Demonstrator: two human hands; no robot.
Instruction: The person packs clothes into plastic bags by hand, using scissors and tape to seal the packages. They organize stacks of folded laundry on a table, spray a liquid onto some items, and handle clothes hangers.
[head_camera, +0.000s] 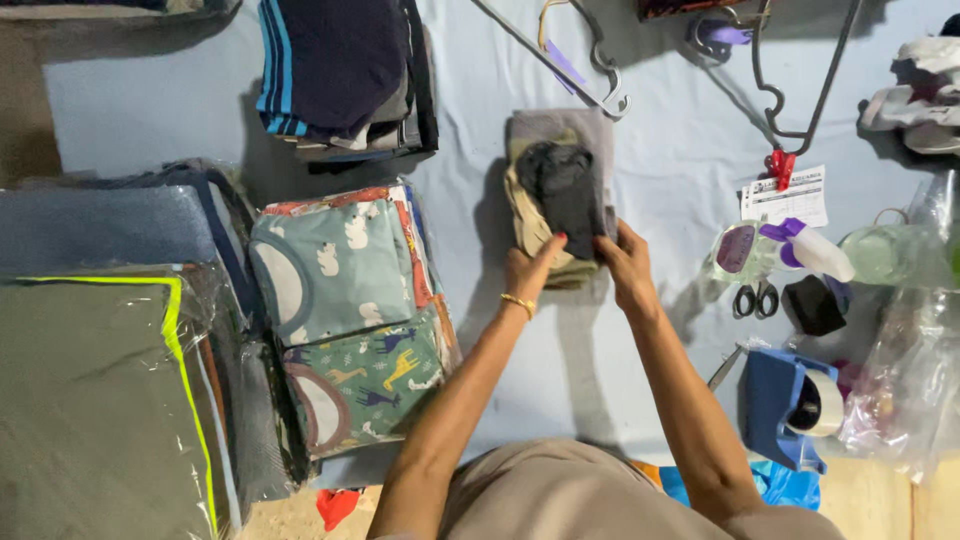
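A small stack of folded clothes lies on the light blue sheet, with a dark grey piece on top, beige beneath and a grey one at the bottom. My left hand grips the near left edge of this stack; a gold bangle circles that wrist. On the near right edge my right hand holds the same stack, fingers curled over the dark top piece.
Left of the stack sits a pile of printed animal-pattern garments, with bagged clothes further left and dark folded clothes behind. Hangers, scissors, a spray bottle and a blue tape dispenser lie to the right.
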